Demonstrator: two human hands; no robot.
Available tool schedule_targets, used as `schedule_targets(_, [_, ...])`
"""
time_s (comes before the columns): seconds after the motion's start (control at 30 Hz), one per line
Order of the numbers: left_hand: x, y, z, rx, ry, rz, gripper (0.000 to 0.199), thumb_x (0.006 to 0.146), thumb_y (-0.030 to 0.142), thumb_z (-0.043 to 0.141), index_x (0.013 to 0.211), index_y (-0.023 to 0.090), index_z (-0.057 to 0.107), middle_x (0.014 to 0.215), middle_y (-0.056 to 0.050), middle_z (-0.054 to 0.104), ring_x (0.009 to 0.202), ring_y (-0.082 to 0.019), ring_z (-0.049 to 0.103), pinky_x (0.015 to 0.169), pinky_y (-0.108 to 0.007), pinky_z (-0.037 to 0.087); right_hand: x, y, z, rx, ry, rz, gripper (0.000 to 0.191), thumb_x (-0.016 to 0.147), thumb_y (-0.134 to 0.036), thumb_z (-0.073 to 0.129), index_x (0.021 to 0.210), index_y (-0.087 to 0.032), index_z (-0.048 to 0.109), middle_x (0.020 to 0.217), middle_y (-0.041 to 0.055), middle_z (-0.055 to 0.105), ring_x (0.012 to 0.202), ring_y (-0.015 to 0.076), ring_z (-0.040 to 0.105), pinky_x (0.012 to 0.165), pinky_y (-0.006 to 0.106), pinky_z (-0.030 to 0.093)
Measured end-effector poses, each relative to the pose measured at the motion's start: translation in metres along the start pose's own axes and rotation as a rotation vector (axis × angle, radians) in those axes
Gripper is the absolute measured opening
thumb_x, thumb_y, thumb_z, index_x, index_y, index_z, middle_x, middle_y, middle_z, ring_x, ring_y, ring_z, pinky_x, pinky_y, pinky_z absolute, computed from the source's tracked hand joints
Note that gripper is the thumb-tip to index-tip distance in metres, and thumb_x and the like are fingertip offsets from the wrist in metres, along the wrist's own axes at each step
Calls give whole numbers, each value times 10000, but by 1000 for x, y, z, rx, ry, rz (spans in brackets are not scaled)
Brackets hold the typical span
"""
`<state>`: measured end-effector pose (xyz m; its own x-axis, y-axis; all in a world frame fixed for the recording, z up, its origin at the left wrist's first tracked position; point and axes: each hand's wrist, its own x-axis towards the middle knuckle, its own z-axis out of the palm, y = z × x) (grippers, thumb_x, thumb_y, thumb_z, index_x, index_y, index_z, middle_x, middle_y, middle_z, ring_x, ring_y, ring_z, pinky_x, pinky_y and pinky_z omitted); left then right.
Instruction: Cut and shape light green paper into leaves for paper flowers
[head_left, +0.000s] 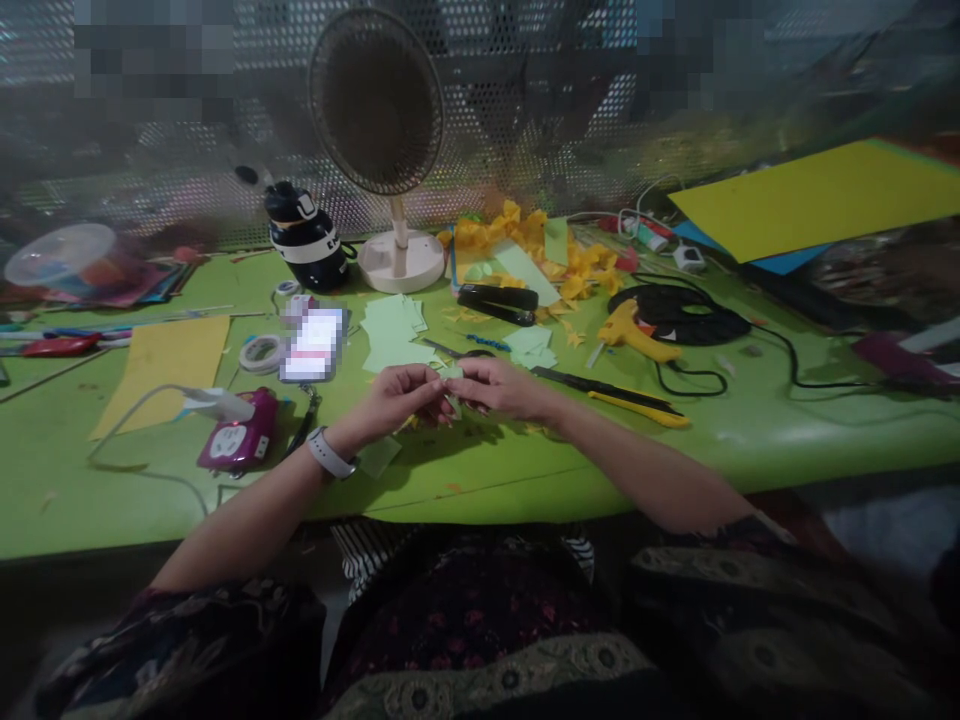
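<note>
My left hand (409,393) and my right hand (491,388) meet over the green table, their fingertips closed together. Between them shows a bit of pale green paper (452,374), pinched by both; its full shape is hidden by the fingers. Just beyond lie scissors (480,353), partly covered by my right hand. A stack of pale green paper pieces (390,335) is behind my left hand, and smaller green pieces (532,346) are behind my right. One loose green piece (379,456) lies near my left wrist.
Right of my hands are a yellow cutter knife (637,408), a yellow glue gun (637,332) and its cord. A black stapler (498,302), yellow paper flowers (510,232), a fan (401,262) and a dark bottle (309,250) stand behind. On the left are a phone (315,343) and tape (261,353).
</note>
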<state>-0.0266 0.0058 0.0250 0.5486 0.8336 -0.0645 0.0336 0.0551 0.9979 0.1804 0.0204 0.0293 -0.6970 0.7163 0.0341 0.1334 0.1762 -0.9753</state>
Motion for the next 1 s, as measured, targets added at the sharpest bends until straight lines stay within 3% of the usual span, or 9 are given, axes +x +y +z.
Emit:
schedule_targets(0.13, [0,2,-5,-2,-10,-6,394,829,519,723,787,139,628,725,-55,738,617,-117,696,592,-216,569,1,-1,-5,69,-31,75,225,969,-312,542,791,-174,549,694,-18,577,549,87,518,511,232,425])
schedule_targets(0.27, [0,2,-8,20,-10,-15,394,832,518,720,792,137,629,750,-69,749,625,-128,705,566,-211,561,2,-1,-7,13,-20,55,243,967,-318,546,771,-175,536,676,-30,561,538,81,514,517,226,429])
schedule_targets(0.57, [2,0,-4,44,128,9,378,814,502,741,839,142,628,756,-52,731,637,-144,708,505,-206,536,4,5,1,-247,137,-14,274,984,-355,509,764,-192,497,632,-47,502,531,96,475,533,245,381])
schedule_targets(0.73, [4,-2,-8,12,202,37,368,798,494,759,823,150,631,829,-71,760,647,-137,714,504,-194,530,5,2,-14,-333,157,15,234,971,-380,527,842,-187,554,722,0,598,584,125,533,563,273,406])
schedule_targets(0.87, [5,-2,-12,-26,309,56,316,809,442,768,859,145,672,913,-102,780,723,-154,738,551,-204,559,4,5,-33,-711,345,150,160,914,-328,612,845,-187,583,830,76,650,661,172,550,575,308,391])
schedule_targets(1.0, [7,-6,-13,-38,342,78,299,785,408,798,851,145,672,880,-89,777,755,-172,749,548,-205,566,7,22,-34,-1006,276,241,169,805,-306,712,837,-184,599,880,105,635,635,181,519,538,316,355])
